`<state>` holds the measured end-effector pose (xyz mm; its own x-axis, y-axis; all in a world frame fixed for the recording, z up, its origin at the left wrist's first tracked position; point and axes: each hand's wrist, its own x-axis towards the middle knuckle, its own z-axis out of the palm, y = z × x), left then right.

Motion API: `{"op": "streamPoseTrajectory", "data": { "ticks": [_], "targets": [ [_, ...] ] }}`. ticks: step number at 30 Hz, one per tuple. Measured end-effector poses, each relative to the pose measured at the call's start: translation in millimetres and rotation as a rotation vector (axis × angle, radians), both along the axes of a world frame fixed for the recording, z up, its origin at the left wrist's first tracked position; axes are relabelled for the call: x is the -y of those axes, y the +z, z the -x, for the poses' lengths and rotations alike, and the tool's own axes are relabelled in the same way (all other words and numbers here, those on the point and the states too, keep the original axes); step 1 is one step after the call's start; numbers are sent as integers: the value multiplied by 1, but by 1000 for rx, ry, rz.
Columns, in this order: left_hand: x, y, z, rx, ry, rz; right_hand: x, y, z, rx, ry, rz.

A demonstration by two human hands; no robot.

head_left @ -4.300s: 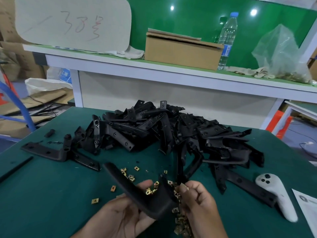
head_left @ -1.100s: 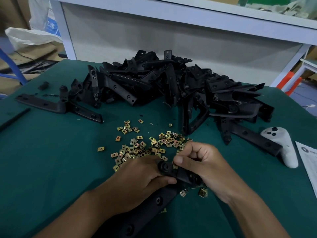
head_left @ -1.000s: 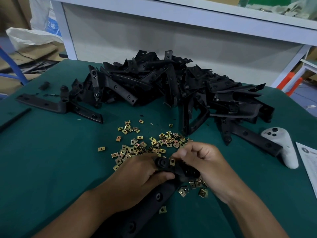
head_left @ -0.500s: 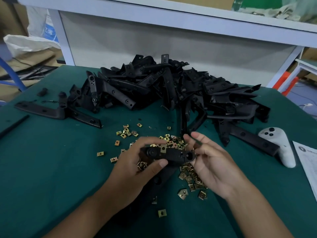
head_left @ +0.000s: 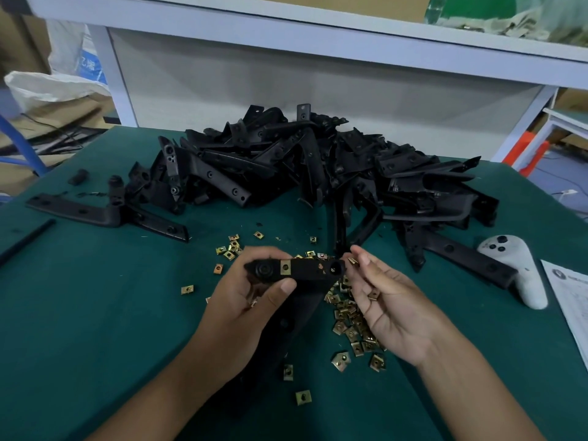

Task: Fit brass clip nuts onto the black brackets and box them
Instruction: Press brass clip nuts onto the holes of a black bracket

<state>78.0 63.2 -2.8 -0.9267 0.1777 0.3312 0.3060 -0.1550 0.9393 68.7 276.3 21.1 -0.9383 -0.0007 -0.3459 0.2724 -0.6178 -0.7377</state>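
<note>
From my view, the heap of black brackets (head_left: 318, 167) blocks the desk (head_left: 79, 313) from 10 to 2 o'clock. One separate bracket (head_left: 105, 211) lies flat at 10 o'clock, with a thin black rod (head_left: 27, 240) near the left edge. Loose brass clip nuts (head_left: 350, 316) litter the centre, under and between my hands. At 3 o'clock a white controller (head_left: 521, 275) and a paper sheet (head_left: 569, 300) occupy the right edge. I see open green surface from 7 to 9 o'clock, and at 4 to 5 o'clock.
</note>
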Motion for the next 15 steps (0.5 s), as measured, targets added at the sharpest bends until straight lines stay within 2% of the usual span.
{"op": "streamPoseTrajectory", "data": {
  "ticks": [7,15],
  "targets": [
    [-1,-1,1,65,-21,-37,-1,-4,2,11,34,60],
    [-2,-4,2,84,-21,-1,-4,-8,3,-38,63,-18]
  ]
}}
